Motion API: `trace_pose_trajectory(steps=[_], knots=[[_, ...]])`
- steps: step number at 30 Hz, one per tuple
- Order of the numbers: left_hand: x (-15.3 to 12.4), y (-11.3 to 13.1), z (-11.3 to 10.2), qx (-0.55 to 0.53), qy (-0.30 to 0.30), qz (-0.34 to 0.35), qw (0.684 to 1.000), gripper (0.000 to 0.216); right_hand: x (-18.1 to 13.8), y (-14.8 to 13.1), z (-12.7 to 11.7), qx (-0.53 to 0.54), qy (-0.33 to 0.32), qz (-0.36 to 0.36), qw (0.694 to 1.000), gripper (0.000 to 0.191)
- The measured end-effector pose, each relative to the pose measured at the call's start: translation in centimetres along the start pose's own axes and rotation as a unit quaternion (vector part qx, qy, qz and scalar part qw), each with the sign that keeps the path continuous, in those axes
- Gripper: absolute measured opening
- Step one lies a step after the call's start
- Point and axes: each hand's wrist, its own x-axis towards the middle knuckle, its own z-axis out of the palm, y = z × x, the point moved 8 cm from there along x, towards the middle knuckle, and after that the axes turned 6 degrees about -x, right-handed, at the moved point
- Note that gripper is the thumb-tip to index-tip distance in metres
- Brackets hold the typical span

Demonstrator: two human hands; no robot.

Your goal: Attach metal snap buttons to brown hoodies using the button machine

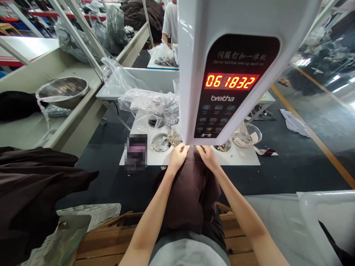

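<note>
Dark brown trousers (187,184) hang from the machine's front edge down over my lap. My left hand (178,157) pinches the cloth's upper edge on the left, thumb and fingers together. On the right, my right hand (206,156) grips the same edge in a like pinch. Both sets of fingertips reach just under the white head of the button machine (191,74), which hides the spot where the cloth meets it. Its lit red display (232,81) reads 061832. Round wells with metal buttons (222,147) lie beside my right hand and left of my left hand.
Plastic bags (149,101) lie on the white table (249,159) behind the wells. A clear tub (251,135) stands at right. Dark garments (33,192) pile up at left, below a steel bowl (62,90). White crates flank my wooden seat. Another person (169,24) is beyond.
</note>
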Motion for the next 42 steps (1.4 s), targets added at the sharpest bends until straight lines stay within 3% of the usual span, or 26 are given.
trace_pose_trajectory(steps=[10, 14, 22, 29, 42], knots=[[-1.0, 1.1, -0.2, 0.038, 0.042, 0.057, 0.997, 0.022, -0.2, -2.2, -0.2, -0.092, -0.073, -0.065, 0.991, 0.031], [-1.0, 1.6, -0.3, 0.024, 0.064, 0.115, 0.991, 0.014, -0.2, -2.8, -0.2, -0.1, -0.081, -0.086, 0.988, 0.031], [-1.8, 2.4, -0.1, 0.004, 0.05, 0.217, 0.975, 0.017, -0.1, -2.7, -0.2, -0.142, -0.092, -0.091, 0.981, 0.032], [-2.3, 2.7, -0.1, 0.026, 0.045, 0.218, 0.975, 0.02, -0.6, -1.5, -0.2, -0.093, -0.049, -0.044, 0.994, 0.03], [-2.5, 2.1, -0.2, 0.086, 0.08, 0.226, 0.967, 0.023, -0.6, -2.1, 0.0, -0.015, -0.068, -0.082, 0.994, 0.031]])
